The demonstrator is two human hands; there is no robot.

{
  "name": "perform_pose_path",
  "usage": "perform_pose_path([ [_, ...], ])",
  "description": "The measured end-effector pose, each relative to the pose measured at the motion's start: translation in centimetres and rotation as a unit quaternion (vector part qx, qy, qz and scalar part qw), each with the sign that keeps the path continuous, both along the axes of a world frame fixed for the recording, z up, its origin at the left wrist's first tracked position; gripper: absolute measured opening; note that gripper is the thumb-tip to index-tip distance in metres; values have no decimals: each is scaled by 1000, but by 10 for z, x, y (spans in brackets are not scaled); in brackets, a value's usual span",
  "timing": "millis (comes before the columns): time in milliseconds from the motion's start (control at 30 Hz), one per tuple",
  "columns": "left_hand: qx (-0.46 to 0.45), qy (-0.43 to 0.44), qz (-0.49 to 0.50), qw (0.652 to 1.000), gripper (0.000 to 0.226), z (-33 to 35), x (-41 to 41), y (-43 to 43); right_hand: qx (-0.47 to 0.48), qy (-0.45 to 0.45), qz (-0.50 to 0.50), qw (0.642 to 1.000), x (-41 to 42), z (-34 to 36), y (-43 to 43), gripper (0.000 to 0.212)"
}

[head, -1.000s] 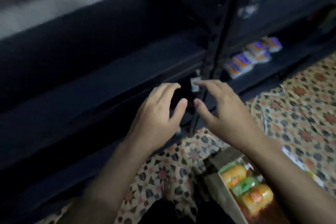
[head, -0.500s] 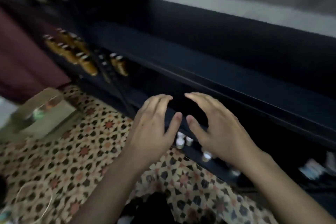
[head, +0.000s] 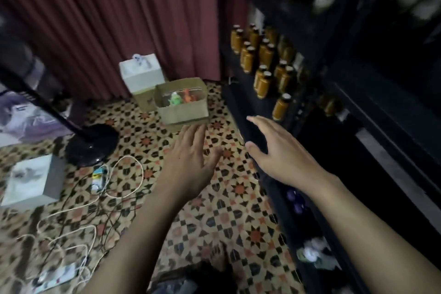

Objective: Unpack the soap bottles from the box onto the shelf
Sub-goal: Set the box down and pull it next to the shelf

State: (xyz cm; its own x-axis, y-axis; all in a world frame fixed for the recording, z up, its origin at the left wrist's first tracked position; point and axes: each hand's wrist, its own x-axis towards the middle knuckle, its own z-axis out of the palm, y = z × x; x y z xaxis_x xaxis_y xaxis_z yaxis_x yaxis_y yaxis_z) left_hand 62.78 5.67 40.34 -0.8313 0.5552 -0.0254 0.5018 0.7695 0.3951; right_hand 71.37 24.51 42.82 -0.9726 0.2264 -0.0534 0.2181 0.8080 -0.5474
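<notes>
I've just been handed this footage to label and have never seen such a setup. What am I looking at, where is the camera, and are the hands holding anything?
There is no machine here: one camera sits on a person's head, looking forward and down. The left hand and right hand are the wearer's own, both open and empty, stretched out above the patterned floor. Ahead stands an open cardboard box with colourful bottles inside. At right a dark shelf carries amber bottles. A fan base stands at left.
</notes>
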Motion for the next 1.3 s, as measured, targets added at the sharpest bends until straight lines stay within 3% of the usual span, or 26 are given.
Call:
perform_pose_path([
  [333, -8, -112, 115, 987, 72, -32, -201, -49, -4, -90, 58, 994, -236, -24, -7, 65],
  [667, 2, -169, 132, 977, 69, -74, -365, -17, -10, -138, 84, 987, -411, -77, 21, 64],
  [967, -11, -217, 161, 963, 71, -106, -545, 28, -41, -183, 55, 981, -607, -124, 84, 62],
  [1300, -1, -283, 185, 941, 58, -153, -704, 32, -63, -255, 13, 965, -748, -187, 105, 62],
])
